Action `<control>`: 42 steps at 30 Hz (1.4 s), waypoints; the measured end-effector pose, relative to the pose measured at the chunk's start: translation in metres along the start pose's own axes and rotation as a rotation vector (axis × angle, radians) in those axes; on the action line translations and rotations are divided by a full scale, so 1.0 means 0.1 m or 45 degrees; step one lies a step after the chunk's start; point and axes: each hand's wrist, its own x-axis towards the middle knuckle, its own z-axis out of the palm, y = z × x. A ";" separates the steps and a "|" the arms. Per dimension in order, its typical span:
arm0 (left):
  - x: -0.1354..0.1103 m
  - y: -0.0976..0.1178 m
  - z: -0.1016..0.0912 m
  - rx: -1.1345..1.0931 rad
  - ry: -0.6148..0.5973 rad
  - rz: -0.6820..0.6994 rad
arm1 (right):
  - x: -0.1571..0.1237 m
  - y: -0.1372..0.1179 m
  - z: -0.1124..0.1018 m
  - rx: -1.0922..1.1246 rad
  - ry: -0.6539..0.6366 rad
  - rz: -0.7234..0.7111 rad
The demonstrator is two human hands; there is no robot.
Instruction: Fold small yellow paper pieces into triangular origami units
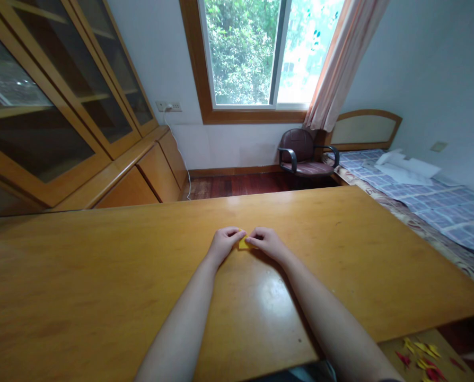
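Observation:
A small piece of yellow paper (243,244) is held between my two hands, a little above or on the wooden table (121,281); I cannot tell whether it touches the top. My left hand (223,244) pinches its upper left part with thumb and fingers. On the other side, my right hand (268,241) grips the right part, thumb pointing inward. Fingers cover much of the paper, so its full shape and any folds are hidden.
Several small yellow and red folded paper pieces (423,358) lie on a lower surface at the bottom right. Beyond the table stand an armchair (306,154), a bed (431,196) with white sheets on it, and a glass-doored cabinet (113,143).

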 end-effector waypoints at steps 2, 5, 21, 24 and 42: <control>0.01 0.00 0.00 -0.012 0.009 -0.003 | 0.00 0.00 0.00 0.005 -0.003 -0.006; 0.02 -0.01 0.00 -0.019 0.036 -0.007 | 0.01 0.01 -0.01 0.025 -0.001 -0.007; 0.10 -0.14 -0.09 -0.431 0.599 -0.054 | 0.04 0.06 -0.09 0.302 0.198 0.129; 0.11 -0.15 -0.11 -0.440 0.609 -0.054 | 0.04 0.08 -0.09 0.334 0.241 0.151; 0.01 -0.05 -0.04 -0.019 0.119 0.063 | 0.03 0.06 -0.01 0.063 0.164 -0.120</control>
